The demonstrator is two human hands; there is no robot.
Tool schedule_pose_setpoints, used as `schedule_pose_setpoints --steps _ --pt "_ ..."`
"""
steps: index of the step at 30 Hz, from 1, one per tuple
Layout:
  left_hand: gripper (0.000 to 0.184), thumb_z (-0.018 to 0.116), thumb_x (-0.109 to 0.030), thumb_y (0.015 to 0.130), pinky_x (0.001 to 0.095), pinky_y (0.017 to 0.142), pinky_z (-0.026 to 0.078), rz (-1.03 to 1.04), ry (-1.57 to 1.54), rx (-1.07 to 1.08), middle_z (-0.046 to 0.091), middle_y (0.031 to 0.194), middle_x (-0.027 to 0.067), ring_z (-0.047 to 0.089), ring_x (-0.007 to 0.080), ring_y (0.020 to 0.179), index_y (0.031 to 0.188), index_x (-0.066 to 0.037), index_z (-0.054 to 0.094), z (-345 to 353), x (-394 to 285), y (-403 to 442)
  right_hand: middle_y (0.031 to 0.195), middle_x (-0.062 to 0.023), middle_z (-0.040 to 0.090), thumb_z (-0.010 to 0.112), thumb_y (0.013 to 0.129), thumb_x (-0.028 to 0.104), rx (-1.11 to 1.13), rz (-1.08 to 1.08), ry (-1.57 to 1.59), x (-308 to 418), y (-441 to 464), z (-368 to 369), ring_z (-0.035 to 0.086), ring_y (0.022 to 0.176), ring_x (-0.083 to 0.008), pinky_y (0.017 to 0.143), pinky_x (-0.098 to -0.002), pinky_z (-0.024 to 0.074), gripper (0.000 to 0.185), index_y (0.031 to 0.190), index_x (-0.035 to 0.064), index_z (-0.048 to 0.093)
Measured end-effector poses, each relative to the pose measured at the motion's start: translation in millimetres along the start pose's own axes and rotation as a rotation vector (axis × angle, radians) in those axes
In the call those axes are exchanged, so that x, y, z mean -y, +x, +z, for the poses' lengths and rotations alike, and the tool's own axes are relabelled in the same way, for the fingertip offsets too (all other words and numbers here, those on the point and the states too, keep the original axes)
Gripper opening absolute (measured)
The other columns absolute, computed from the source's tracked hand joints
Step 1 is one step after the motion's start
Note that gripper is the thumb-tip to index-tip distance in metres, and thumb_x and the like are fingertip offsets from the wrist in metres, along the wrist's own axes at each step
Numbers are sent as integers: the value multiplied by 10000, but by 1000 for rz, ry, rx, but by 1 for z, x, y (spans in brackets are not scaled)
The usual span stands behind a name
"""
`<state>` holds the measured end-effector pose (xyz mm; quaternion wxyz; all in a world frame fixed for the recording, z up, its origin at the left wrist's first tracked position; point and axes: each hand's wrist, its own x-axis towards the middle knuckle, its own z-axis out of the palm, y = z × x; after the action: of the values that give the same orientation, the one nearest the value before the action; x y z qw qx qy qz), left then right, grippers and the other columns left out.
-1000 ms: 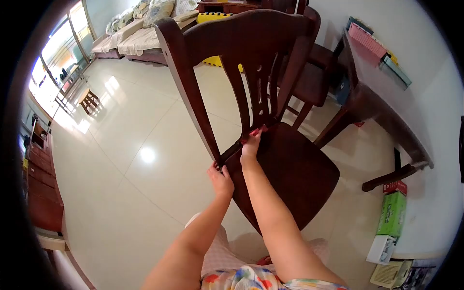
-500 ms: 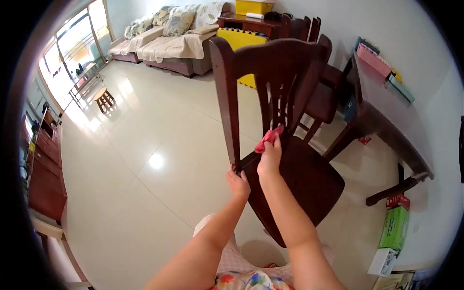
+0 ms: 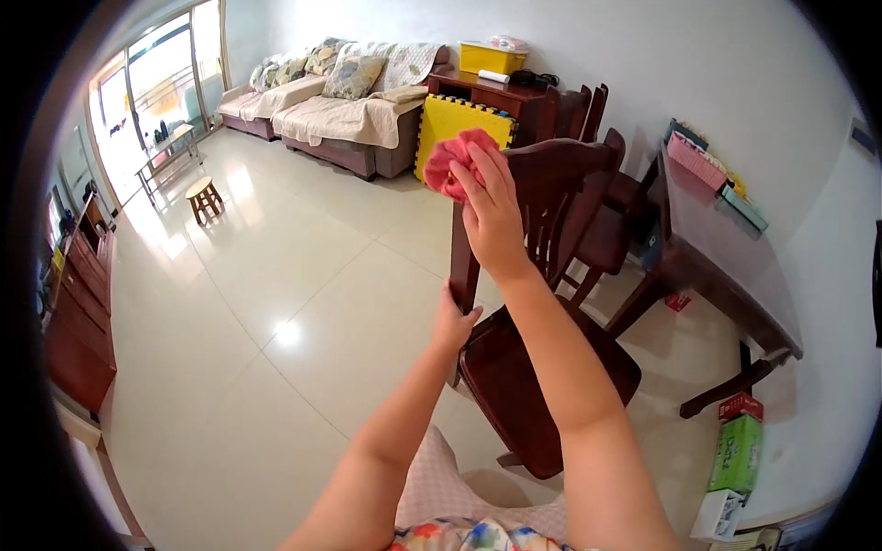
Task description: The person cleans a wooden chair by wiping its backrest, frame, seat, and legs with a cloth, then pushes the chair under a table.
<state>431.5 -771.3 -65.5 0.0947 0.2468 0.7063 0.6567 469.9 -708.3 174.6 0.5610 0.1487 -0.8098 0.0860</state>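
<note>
A dark wooden chair (image 3: pixel 542 386) stands before me with its backrest on the far left side of the seat. My right hand (image 3: pixel 489 207) presses a pinkish-red cloth (image 3: pixel 450 170) over the top left corner of the backrest, hiding that corner. Lower down, my left hand (image 3: pixel 454 321) grips the left back post, thumb on the near side; some of its fingers are hidden behind the wood.
To the right stands a dark table (image 3: pixel 726 243) with a pink basket (image 3: pixel 695 161) on it. More dark chairs (image 3: pixel 597 234) sit behind mine. A sofa (image 3: pixel 340 119), a yellow foam mat (image 3: pixel 459 119) and a small stool (image 3: pixel 204 197) lie beyond. Boxes (image 3: pixel 735 455) line the right wall.
My right hand has lifted the cloth from the lower slats near the seat to the backrest's top left corner. My left hand has shifted slightly up the post.
</note>
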Motion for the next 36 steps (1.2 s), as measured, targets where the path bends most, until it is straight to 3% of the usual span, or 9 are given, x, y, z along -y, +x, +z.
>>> schedule_pose_setpoints --steps 8,11,12,15,16,21,23,29,36 --pt "796 709 -81 766 406 1018 398 101 -221 8 484 1317 226 489 344 1231 1417 -21 256 18 75 34 1421 -184 396 503 892 -45 -52 240 -8 13 -109 44 391 1297 -404 1068 -434 361 445 1324 62 511" --pt "788 723 -65 757 411 1020 401 238 -39 16 500 1299 221 507 334 1214 1404 -21 275 5 40 17 1395 -174 420 485 926 -19 27 455 333 16 -153 59 427 1260 -373 1055 -406 377 389 1305 59 521" --pt "790 727 -69 758 411 1021 401 240 -43 33 499 1301 222 508 334 1215 1404 -21 275 5 44 17 1366 -165 444 498 938 10 -187 910 969 28 -156 73 455 1222 -344 1045 -395 387 359 1291 64 532" --pt "797 740 -83 758 410 1024 400 248 -68 67 497 1307 226 508 336 1218 1404 -21 277 4 50 18 1371 -172 434 486 923 -32 89 337 147 12 -167 46 474 1226 -349 1042 -413 410 400 1311 51 527" --pt "799 745 -88 759 410 1025 400 257 -76 72 497 1309 227 508 336 1219 1403 -21 278 0 39 19 1364 -147 458 529 897 53 117 205 -101 13 -157 32 432 1276 -336 1082 -432 368 383 1277 12 536" --pt "812 717 -21 732 421 1035 402 61 87 54 506 1287 224 489 367 1229 1411 -22 271 -8 6 7 1379 -111 470 539 863 119 227 -126 -314 -3 -29 -19 390 1327 -356 1097 -537 280 407 1264 59 571" --pt "807 671 24 731 413 1047 386 55 35 67 502 1296 201 469 338 1250 1427 -35 268 -10 7 4 1333 -89 517 554 846 133 178 -239 -522 2 17 -25 400 1324 -317 1094 -506 282 398 1227 25 583" --pt "833 388 162 674 365 1104 295 46 -547 196 512 1331 169 419 281 1304 1471 -56 278 -21 38 9 1249 -162 567 543 796 173 436 -284 -853 20 -1 12 432 1273 -281 1099 -455 295 381 1088 -57 627" --pt "641 411 71 826 303 1009 369 -318 -759 13 509 1374 123 466 231 1279 1440 -73 293 -46 44 -16 1246 -202 554 501 816 214 711 -345 -787 19 -173 59 414 1263 -325 1119 -423 272 460 1150 -87 597"
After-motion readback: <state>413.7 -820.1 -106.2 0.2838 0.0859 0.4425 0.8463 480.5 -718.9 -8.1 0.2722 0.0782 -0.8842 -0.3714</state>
